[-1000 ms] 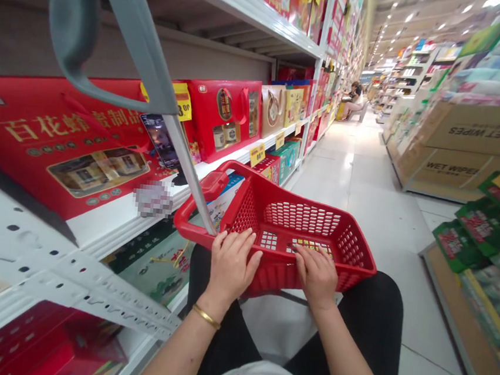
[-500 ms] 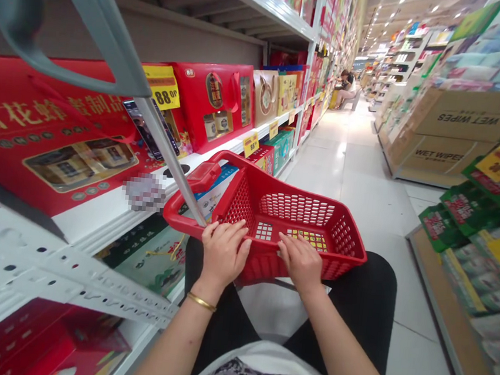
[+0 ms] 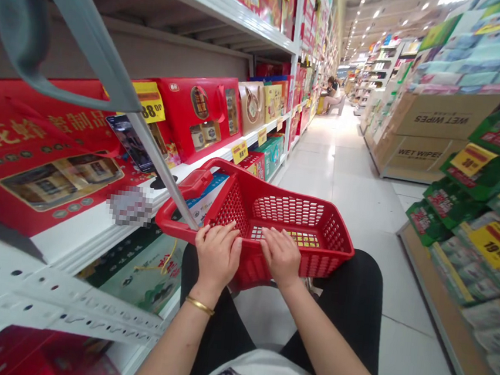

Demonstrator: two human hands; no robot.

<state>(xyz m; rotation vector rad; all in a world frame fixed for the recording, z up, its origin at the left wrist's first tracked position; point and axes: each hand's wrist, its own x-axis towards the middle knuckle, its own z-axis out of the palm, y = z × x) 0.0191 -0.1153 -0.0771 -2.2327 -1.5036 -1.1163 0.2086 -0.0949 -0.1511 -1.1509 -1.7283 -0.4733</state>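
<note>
A red plastic shopping basket (image 3: 322, 263) with a perforated inside stands between my knees. My left hand (image 3: 216, 258) holds its near rim close to the left corner, fingers hooked over the edge; a gold bangle (image 3: 200, 306) circles that wrist. Farther right along the same rim, my right hand (image 3: 282, 258) rests with its fingers bent over into the basket. Rising from the basket's left end, a metal pole carries a grey looped handle (image 3: 97, 55), which neither hand touches. The undersides of both hands are hidden.
On my left, a white shelf (image 3: 64, 252) bears red gift boxes (image 3: 199, 118), a phone (image 3: 133, 141) and a pixelated item (image 3: 130, 205). Wet wipes cartons (image 3: 432, 128) and green packs (image 3: 456, 201) line the right. A person (image 3: 331, 95) sits far down the tiled aisle (image 3: 314, 158).
The view has tilted up and turned slightly right, so most things sit farther left. My right hand has shifted a little toward my left hand along the rim.
</note>
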